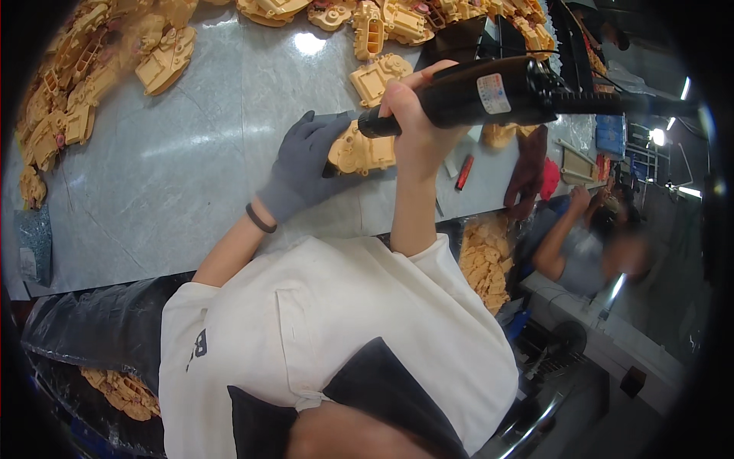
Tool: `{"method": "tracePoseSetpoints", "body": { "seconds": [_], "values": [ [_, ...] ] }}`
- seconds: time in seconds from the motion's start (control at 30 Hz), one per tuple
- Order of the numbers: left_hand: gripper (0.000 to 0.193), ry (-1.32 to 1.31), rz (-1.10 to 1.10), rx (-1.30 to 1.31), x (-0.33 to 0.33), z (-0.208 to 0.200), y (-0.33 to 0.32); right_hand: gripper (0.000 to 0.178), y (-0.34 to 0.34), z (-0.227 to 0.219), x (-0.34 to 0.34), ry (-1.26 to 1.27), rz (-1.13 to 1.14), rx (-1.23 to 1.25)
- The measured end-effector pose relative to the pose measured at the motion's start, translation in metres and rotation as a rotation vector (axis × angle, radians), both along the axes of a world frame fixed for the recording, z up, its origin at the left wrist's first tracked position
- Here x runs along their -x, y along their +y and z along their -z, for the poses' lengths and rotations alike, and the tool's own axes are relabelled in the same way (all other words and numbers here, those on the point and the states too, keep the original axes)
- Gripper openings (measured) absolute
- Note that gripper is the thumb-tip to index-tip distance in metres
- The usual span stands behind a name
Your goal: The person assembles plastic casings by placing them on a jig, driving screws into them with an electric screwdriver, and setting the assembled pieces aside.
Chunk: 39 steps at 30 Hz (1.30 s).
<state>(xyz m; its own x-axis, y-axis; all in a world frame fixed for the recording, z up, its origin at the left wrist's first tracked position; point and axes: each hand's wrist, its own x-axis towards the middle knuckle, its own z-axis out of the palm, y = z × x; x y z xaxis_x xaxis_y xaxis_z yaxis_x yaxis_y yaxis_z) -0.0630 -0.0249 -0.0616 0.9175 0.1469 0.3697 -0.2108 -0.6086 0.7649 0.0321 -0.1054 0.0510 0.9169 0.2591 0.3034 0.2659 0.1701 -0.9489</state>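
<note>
My left hand (302, 164), in a grey glove, grips a yellow moulded housing (359, 153) by its left side, just over the grey table. Bare and wrapped round a black cylindrical corded power tool (466, 99), my right hand (419, 126) holds it nearly level. The tool's narrow nose is at the upper right of the housing, overlapping it in view; whether they touch I cannot tell, nor the tool's exact kind. Another yellow housing (376, 79) lies just beyond, and the fingers under the held housing are hidden.
More yellow housings (73, 115) are heaped along the table's left and far edges. A red-handled tool (464, 173) and a dark red cloth (527, 170) lie at right. A black cord trails rightward. Bins of yellow parts (485, 260) stand below the table edge. Another person (573, 245) sits at right.
</note>
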Motion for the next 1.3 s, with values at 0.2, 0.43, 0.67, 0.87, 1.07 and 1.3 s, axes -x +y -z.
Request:
{"method": "tracePoseSetpoints", "body": {
  "seconds": [0.2, 0.43, 0.67, 0.87, 1.07, 1.3],
  "values": [
    [0.072, 0.03, -0.004, 0.011, -0.003, 0.002, 0.001, 0.025, 0.006, 0.001, -0.004, -0.009, -0.029, -0.009],
    [0.073, 0.048, -0.003, -0.001, -0.004, 0.004, -0.002, 0.027, 0.003, 0.006, 0.002, -0.023, 0.045, 0.043],
    [0.069, 0.118, -0.19, 0.131, -0.011, 0.004, -0.009, 0.031, -0.036, 0.004, -0.011, 0.121, 0.134, -0.477],
    [0.049, 0.017, -0.023, 1.321, 0.008, -0.076, 0.035, 0.022, -0.103, -0.037, -0.012, -0.136, 0.271, -0.629],
    [0.027, -1.321, 1.571, 1.693, 0.107, -0.147, 0.135, 0.032, -0.151, -0.022, -0.015, -0.04, 0.41, -0.625],
    [0.03, -0.31, 0.764, 1.06, 0.002, -0.146, 0.085, 0.038, -0.147, -0.005, -0.008, 0.077, 0.411, -0.545]
  ]
}}
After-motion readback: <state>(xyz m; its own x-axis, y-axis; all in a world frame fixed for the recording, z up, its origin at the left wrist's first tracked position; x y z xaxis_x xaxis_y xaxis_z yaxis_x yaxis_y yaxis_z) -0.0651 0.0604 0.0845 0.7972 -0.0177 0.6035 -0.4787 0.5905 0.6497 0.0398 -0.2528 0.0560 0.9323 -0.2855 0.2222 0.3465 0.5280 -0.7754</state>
